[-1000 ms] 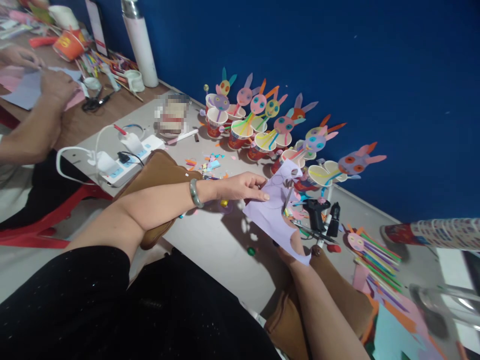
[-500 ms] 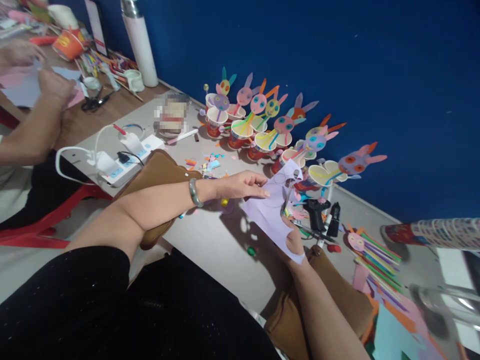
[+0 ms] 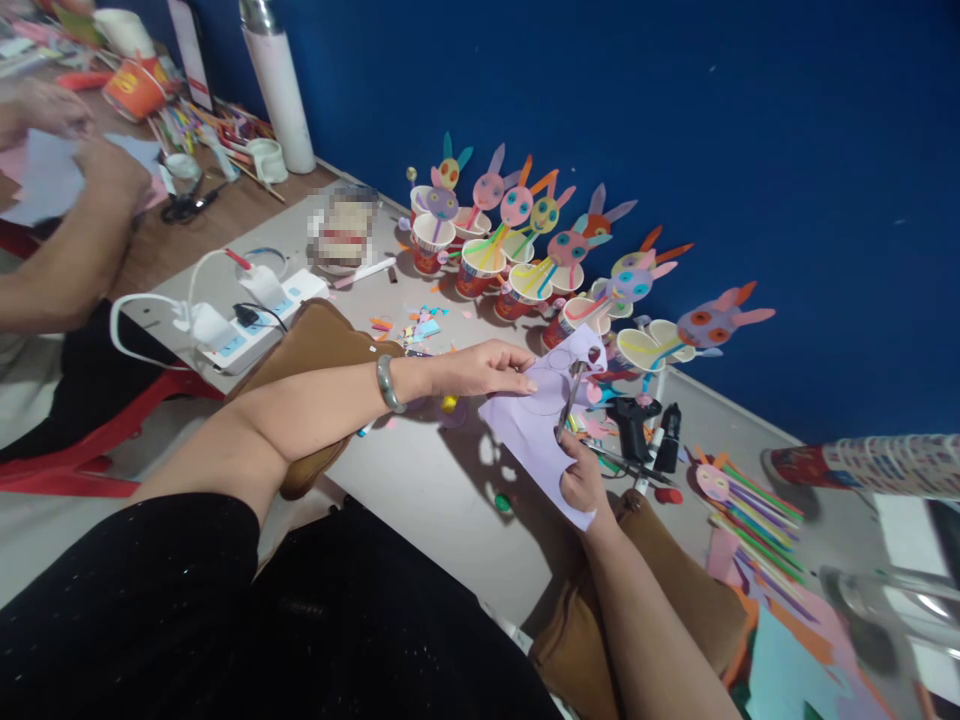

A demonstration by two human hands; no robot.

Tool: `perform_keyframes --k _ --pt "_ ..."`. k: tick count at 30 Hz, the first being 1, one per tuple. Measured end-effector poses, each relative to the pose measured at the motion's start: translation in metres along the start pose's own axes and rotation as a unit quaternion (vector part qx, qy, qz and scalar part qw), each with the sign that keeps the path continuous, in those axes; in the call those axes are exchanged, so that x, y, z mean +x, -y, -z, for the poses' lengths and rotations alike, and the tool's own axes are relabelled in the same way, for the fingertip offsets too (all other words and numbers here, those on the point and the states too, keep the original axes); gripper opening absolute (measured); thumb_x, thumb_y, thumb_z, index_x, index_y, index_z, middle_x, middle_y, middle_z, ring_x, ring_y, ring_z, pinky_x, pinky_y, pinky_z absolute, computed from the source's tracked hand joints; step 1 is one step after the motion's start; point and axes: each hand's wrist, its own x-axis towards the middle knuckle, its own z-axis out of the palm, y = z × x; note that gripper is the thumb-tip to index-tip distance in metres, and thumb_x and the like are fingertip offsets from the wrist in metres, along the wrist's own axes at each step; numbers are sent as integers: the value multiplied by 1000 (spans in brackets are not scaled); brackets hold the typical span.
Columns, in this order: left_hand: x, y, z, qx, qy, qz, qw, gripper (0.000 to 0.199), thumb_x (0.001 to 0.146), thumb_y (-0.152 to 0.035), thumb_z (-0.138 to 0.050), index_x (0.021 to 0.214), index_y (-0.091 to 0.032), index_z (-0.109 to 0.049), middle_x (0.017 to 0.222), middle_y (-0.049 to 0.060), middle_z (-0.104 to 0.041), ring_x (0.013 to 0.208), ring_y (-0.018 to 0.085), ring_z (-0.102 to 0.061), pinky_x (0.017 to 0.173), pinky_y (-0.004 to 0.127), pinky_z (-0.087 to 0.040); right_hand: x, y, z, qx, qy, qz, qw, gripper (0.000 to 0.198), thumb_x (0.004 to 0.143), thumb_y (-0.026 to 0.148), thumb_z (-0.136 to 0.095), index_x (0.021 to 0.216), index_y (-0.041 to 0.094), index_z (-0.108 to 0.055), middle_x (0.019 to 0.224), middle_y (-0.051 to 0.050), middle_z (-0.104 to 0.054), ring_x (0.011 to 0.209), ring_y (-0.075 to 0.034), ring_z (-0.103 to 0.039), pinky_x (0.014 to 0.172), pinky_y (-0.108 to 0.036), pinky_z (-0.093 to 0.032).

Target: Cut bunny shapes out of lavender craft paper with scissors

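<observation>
Up over the grey bench (image 3: pixel 424 485), the left hand (image 3: pixel 487 371) pinches purple paper (image 3: pixel 517 422) and the right hand (image 3: pixel 583 478) grips scissors (image 3: pixel 570 402); cups (image 3: pixel 481 270) stand along the blue wall (image 3: pixel 780 160).

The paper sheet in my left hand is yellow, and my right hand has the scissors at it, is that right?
Not quite: the paper sheet in your left hand is light purple, not yellow, as the head view shows. Your right hand does have the scissors at it.

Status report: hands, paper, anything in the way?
Left hand pinching purple paper. Right hand holding scissors at the sheet. Paper cups just beyond, possible snag.
</observation>
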Motion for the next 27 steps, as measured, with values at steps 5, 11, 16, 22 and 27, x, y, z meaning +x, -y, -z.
perform_keyframes --k 5,11,16,22,27 --pt "1 -2 0 5 -6 6 1000 38 77 -42 -74 69 -16 -48 63 -6 -42 55 5 -38 52 20 -29 -2 -8 0 7 0 -10 1000 15 65 36 -66 64 23 -58 64 -3 -61 65 -22 -56 65 -35 -48" --pt "2 1 2 -2 -1 -11 1000 35 77 -40 -74 71 -15 -49 62 -7 -43 54 4 -38 53 20 -31 0 -16 1 5 -2 2 1000 17 63 38 -64 64 22 -58 63 -3 -61 62 -21 -55 63 -34 -48" --pt "1 -1 3 2 -14 -6 1000 33 76 -38 -73 71 -14 -51 63 -7 -45 55 4 -41 54 19 -32 0 -15 4 -22 10 5 1000 11 59 32 -57 63 23 -52 59 0 -55 59 -19 -52 62 -32 -47" --pt "0 -8 1 21 -34 8 999 28 77 -34 -71 72 -13 -53 65 -5 -48 57 5 -43 57 20 -33 -1 -3 3 -42 1 -12 999 10 57 29 -51 63 23 -54 58 1 -53 55 -16 -46 53 -27 -40" --pt "2 -3 4 42 -26 -17 999 27 78 -35 -68 73 -13 -53 68 -4 -50 59 6 -44 58 21 -33 0 7 0 -36 -6 -16 999 9 55 28 -50 62 23 -52 55 2 -50 52 -15 -43 49 -26 -38"
